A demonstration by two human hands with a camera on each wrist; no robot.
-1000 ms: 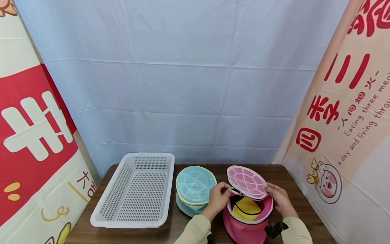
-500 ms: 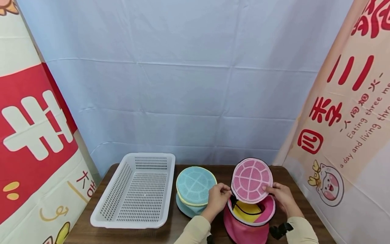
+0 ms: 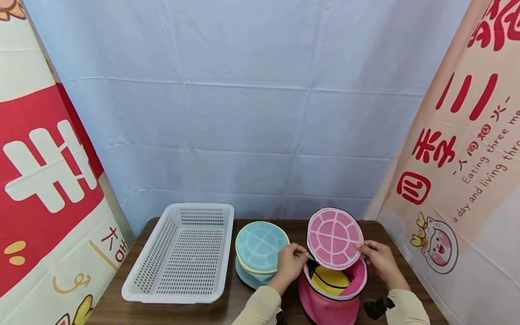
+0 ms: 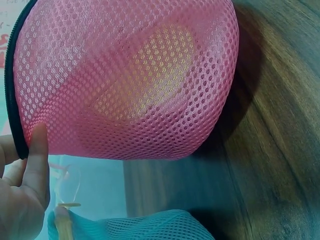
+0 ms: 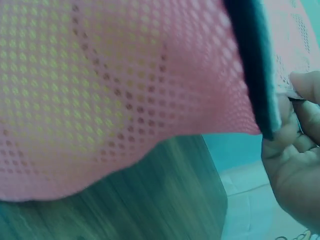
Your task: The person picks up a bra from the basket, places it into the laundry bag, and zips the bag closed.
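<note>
A round pink mesh laundry bag [image 3: 328,309] stands at the right front of the table, its zip lid [image 3: 335,237] raised from the opening. Inside lies a yellow item [image 3: 328,280] with black trim; its yellow also shows through the mesh in both wrist views. My left hand [image 3: 289,263] pinches the rim at the left of the opening, and in the left wrist view its fingers [image 4: 37,160] grip the black zip edge [image 4: 12,85]. With thumb and fingers, my right hand [image 3: 381,262] pinches the lid's right edge.
Just left of the pink bag stands a light blue mesh bag [image 3: 262,246] with yellow trim, its lid lying over the top. A white perforated plastic basket [image 3: 127,289] takes up the left of the dark wooden table [image 3: 111,304]. Cloth hangings surround the table's back and sides.
My right hand has shifted right, turning the pink lid from tilted low over the opening to more upright, so more of the yellow item shows. My left hand has stayed at the rim.
</note>
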